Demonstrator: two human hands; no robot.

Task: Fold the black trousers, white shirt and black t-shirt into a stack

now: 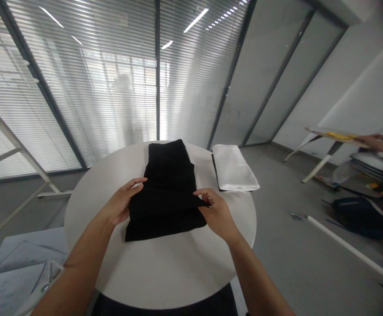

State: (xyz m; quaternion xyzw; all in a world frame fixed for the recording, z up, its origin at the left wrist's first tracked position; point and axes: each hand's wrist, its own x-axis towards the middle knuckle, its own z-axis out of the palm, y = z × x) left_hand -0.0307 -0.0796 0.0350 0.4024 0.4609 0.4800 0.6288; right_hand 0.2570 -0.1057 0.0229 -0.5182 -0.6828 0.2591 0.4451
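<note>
A black folded cloth garment (168,175) lies on the round white table (165,272), its front part creased and slightly lifted. Its exact kind cannot be told. My right hand (216,213) pinches the garment's right edge, pulling a small corner of fabric up and outward. At the opposite edge, my left hand (122,202) has its thumb and fingers closed on the fabric, with some fingertips hidden beneath it. A white folded cloth (236,169) rests on a dark piece near the table's right rim.
Glass partitions with blinds (119,87) stand behind the table. Papers (16,263) lie at lower left beside a white metal frame (20,145). At right are another table (319,131), a person's hand (376,142), a dark bag (359,213) and a white pole (349,248) on the floor.
</note>
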